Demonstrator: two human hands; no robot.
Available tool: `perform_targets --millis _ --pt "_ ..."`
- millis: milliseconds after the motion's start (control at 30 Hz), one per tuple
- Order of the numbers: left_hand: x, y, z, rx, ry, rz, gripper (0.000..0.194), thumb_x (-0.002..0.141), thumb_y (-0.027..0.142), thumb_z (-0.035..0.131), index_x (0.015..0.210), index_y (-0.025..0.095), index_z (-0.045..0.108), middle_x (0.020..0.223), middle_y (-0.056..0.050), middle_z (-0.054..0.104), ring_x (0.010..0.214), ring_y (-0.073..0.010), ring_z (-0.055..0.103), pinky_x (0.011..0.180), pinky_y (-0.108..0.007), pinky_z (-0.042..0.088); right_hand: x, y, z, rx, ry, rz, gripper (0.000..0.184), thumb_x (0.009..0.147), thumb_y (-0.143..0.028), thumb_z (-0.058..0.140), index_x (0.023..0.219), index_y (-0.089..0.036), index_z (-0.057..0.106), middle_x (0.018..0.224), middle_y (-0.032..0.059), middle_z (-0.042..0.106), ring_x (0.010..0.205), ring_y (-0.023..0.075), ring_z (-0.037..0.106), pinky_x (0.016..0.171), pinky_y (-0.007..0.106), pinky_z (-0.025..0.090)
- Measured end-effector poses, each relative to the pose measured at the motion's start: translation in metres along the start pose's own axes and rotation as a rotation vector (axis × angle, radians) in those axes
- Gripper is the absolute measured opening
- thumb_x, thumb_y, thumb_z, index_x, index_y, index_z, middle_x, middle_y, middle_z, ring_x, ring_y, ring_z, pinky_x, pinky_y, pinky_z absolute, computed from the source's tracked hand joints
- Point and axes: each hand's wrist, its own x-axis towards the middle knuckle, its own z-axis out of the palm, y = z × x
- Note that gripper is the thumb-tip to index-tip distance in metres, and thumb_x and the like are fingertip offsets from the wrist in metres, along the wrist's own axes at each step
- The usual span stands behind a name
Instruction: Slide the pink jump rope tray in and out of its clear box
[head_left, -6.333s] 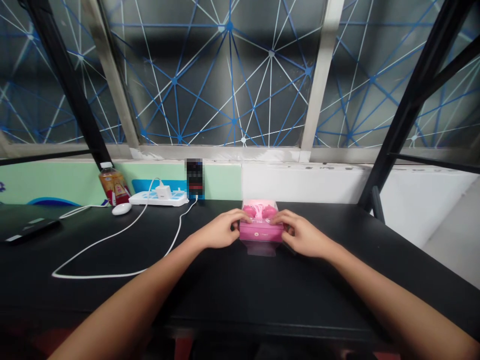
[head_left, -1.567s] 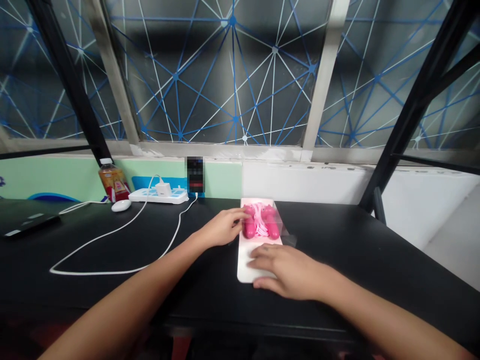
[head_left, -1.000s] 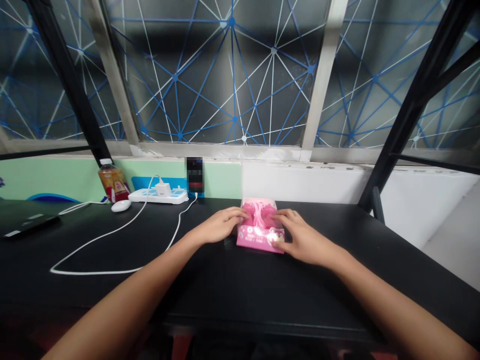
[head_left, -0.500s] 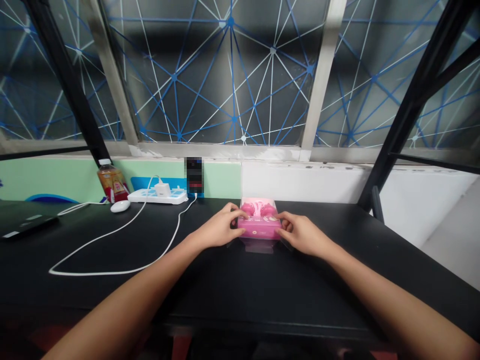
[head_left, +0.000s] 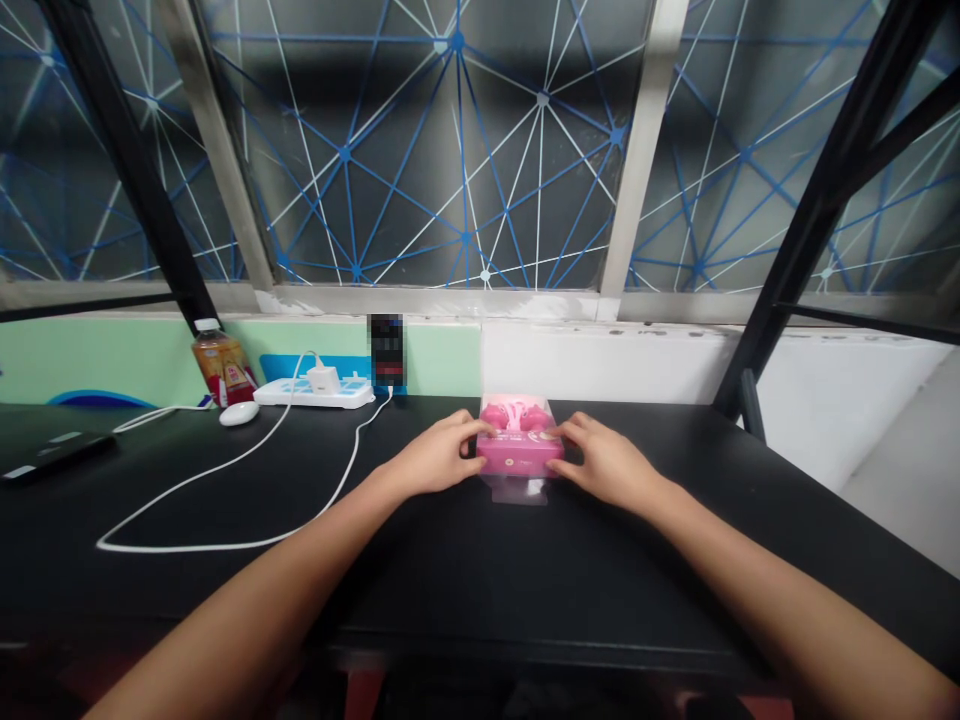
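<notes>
A pink box (head_left: 519, 455) with a clear plastic cover lies on the black desk in front of me. Pink moulded shapes and a pale pink looped strand show through its top; their kind cannot be made out. From the near side sticks out a clear plastic flap (head_left: 519, 490). My left hand (head_left: 448, 452) pinches the box's left end, thumb low at the front corner and fingers on the upper edge. At the right end, my right hand (head_left: 596, 455) grips likewise, with its thumb against the front face.
The black desk (head_left: 480, 580) runs to the wall below a window. At the left stand a drink bottle (head_left: 223, 362), a white mouse (head_left: 239, 413), a power strip (head_left: 315, 392) with a charger, and a phone (head_left: 387, 350) on a white cable (head_left: 187, 547). A dark flat device (head_left: 56, 457) lies far left.
My right thumb has shifted onto the front face of the box, and its fingers have straightened a little. The box stays in place; the view has moved very slightly.
</notes>
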Motion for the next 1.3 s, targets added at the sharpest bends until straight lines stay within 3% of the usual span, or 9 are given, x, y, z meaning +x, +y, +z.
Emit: perform_targets --millis 100,167,333,400,500,633,867,1067,1300 --pt "-0.001 0.005 0.003 -0.014 0.036 0.056 0.037 0.079 0.023 0.06 0.116 0.025 0.059 0.136 -0.007 0.046 0.104 -0.0199 0.059 0.082 -0.029 0.051 0.001 -0.005 0.002 -0.022 0.068 -0.13 0.027 0.084 -0.032 0.061 0.108 -0.019 0.059 0.117 0.0115 0.051 0.104 0.0243 0.057 0.088 0.04 0.05" --pt "-0.001 0.006 0.003 -0.038 0.026 0.082 0.035 0.08 0.021 0.059 0.115 0.025 0.057 0.141 -0.006 0.043 0.115 -0.0221 0.055 0.086 -0.03 0.051 0.001 -0.008 0.002 -0.02 0.056 -0.209 0.019 0.086 -0.025 0.058 0.104 -0.019 0.059 0.12 0.0116 0.051 0.104 0.0235 0.056 0.087 0.039 0.052" --pt "-0.001 0.004 0.006 -0.081 0.033 0.072 0.029 0.085 0.021 0.056 0.113 0.024 0.057 0.132 -0.005 0.053 0.113 -0.0218 0.057 0.087 -0.031 0.053 -0.002 -0.018 0.001 -0.068 -0.004 -0.314 0.014 0.09 -0.016 0.05 0.091 -0.021 0.063 0.12 0.0101 0.055 0.116 0.026 0.05 0.092 0.042 0.05" --pt "-0.002 0.003 0.008 -0.1 0.053 0.058 0.032 0.085 0.021 0.055 0.117 0.024 0.056 0.132 -0.005 0.053 0.111 -0.0209 0.058 0.086 -0.03 0.054 -0.004 -0.02 0.0 -0.041 -0.04 -0.305 0.012 0.089 -0.024 0.055 0.096 -0.021 0.065 0.126 0.0104 0.052 0.122 0.0268 0.046 0.099 0.044 0.047" --pt "-0.004 0.001 0.01 -0.125 0.064 0.036 0.037 0.086 0.022 0.055 0.123 0.025 0.055 0.133 -0.005 0.053 0.107 -0.0193 0.061 0.084 -0.029 0.055 -0.007 -0.021 -0.004 -0.002 -0.107 -0.274 0.031 0.081 -0.04 0.068 0.105 -0.021 0.063 0.137 0.012 0.045 0.13 0.0294 0.039 0.101 0.044 0.046" --pt "-0.005 0.002 0.008 -0.104 0.073 0.036 0.033 0.087 0.023 0.055 0.12 0.023 0.058 0.132 -0.006 0.055 0.109 -0.0206 0.06 0.085 -0.03 0.054 -0.007 -0.022 -0.006 -0.007 -0.126 -0.264 0.032 0.078 -0.043 0.07 0.098 -0.019 0.062 0.139 0.0135 0.043 0.13 0.0314 0.038 0.1 0.045 0.046" --pt "-0.006 0.012 -0.005 -0.05 0.043 0.11 0.025 0.089 0.028 0.054 0.113 0.024 0.061 0.121 -0.005 0.059 0.107 -0.0205 0.058 0.089 -0.032 0.051 -0.002 -0.024 -0.005 0.087 0.031 -0.241 0.003 0.089 -0.021 0.053 0.091 -0.02 0.055 0.09 0.0064 0.06 0.088 0.0216 0.057 0.079 0.038 0.051" --pt "-0.004 0.012 -0.002 -0.029 0.037 0.107 0.03 0.085 0.03 0.062 0.114 0.026 0.062 0.119 -0.005 0.056 0.103 -0.0206 0.059 0.087 -0.032 0.051 0.0 -0.016 -0.003 0.23 0.055 -0.247 0.021 0.089 -0.021 0.056 0.108 -0.024 0.062 0.116 0.0083 0.055 0.103 0.0206 0.058 0.092 0.039 0.049" --pt "-0.003 0.012 0.001 -0.091 0.042 0.085 0.025 0.085 0.029 0.061 0.11 0.026 0.064 0.119 -0.004 0.055 0.106 -0.021 0.058 0.089 -0.033 0.051 0.0 -0.009 -0.003 0.233 0.023 -0.255 0.029 0.087 -0.016 0.057 0.114 -0.025 0.062 0.12 0.0069 0.055 0.111 0.0203 0.056 0.099 0.039 0.046"
